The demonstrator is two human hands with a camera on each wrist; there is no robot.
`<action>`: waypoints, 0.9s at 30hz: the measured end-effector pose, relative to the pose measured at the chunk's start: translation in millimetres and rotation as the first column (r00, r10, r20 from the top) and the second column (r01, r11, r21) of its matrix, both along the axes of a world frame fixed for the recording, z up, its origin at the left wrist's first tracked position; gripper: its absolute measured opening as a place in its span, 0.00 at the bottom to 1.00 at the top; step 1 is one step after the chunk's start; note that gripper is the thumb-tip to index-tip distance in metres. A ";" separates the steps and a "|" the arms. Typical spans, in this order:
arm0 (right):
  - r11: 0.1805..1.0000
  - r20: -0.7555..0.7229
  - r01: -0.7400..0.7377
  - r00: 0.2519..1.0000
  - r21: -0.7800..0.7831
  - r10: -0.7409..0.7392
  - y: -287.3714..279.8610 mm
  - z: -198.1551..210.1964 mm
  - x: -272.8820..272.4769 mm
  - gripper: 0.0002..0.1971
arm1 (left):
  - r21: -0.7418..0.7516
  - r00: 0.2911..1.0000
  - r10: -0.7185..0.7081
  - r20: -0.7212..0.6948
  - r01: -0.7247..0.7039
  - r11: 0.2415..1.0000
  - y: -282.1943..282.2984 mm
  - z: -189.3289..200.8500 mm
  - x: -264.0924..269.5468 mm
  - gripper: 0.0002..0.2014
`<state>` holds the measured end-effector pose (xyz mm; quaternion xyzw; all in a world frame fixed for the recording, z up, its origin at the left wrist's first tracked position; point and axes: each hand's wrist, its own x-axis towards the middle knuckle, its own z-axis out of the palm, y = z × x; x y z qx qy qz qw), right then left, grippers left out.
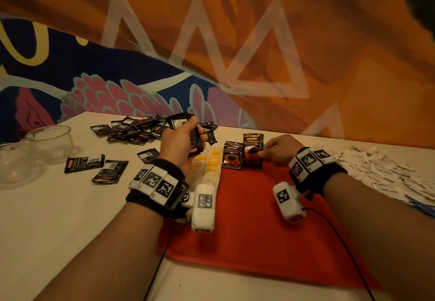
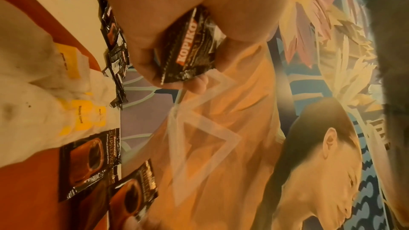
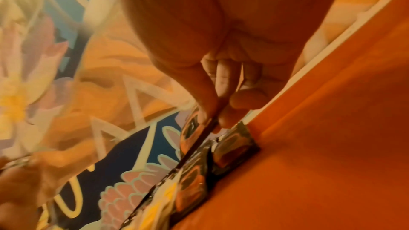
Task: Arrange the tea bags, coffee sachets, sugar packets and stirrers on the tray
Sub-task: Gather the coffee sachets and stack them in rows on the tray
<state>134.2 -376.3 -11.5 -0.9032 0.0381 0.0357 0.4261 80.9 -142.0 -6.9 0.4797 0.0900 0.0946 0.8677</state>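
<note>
I see glossy black foil coffee sachets (image 1: 138,130) at upper centre, a smooth matt red plastic tray (image 1: 254,218), clear glass bowls (image 1: 50,142) far left, and thin white paper sugar packets (image 1: 376,171) right.

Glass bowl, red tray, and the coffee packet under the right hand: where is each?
Glass bowl (image 1: 50,142): head view, on its side wall.
Red tray (image 1: 259,230): head view, on its bare middle.
Coffee packet (image 1: 252,150): head view, on its printed cup.
</note>
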 end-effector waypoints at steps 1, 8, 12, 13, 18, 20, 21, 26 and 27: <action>0.999 -0.040 0.014 0.999 -0.029 -0.015 -2.9 -2.0 1.1 0.05 | 0.000 1.000 -0.006 0.003 0.006 1.000 0.1 -0.4 0.3 0.15; 0.979 -0.177 -0.022 0.984 -0.200 -0.014 3.0 -7.5 5.6 0.11 | -0.022 1.000 -0.031 -0.002 0.031 0.999 2.3 -2.1 2.0 0.18; 0.985 -0.190 0.027 0.980 -0.172 -0.060 6.3 -10.0 7.5 0.11 | -0.036 0.999 -0.045 0.000 0.045 0.998 3.1 -2.6 2.6 0.15; 0.987 -0.191 0.039 0.979 -0.157 -0.069 6.9 -10.0 7.5 0.12 | -0.039 0.999 -0.047 0.000 0.047 0.998 3.3 -2.6 2.5 0.14; 0.993 -0.210 0.082 0.973 -0.088 -0.099 9.6 -9.8 7.8 0.11 | -0.029 0.999 -0.054 0.002 0.054 0.998 3.1 -2.9 2.1 0.12; 0.993 -0.209 0.089 0.972 -0.083 -0.105 9.2 -10.1 7.8 0.11 | -0.026 0.998 -0.058 0.000 0.058 0.998 3.0 -2.7 1.7 0.12; 0.992 -0.204 0.090 0.973 -0.089 -0.107 9.0 -10.1 7.4 0.10 | -0.025 0.998 -0.060 -0.001 0.060 0.998 2.9 -2.4 1.3 0.12; 0.990 -0.187 0.103 0.975 -0.098 -0.120 6.4 -12.8 9.6 0.12 | -0.018 0.998 -0.068 -0.006 0.067 0.998 2.4 -2.2 0.4 0.13; 0.990 -0.186 0.104 0.975 -0.098 -0.121 5.9 -13.4 10.1 0.12 | -0.019 0.998 -0.070 -0.006 0.070 0.997 2.3 -2.0 0.1 0.13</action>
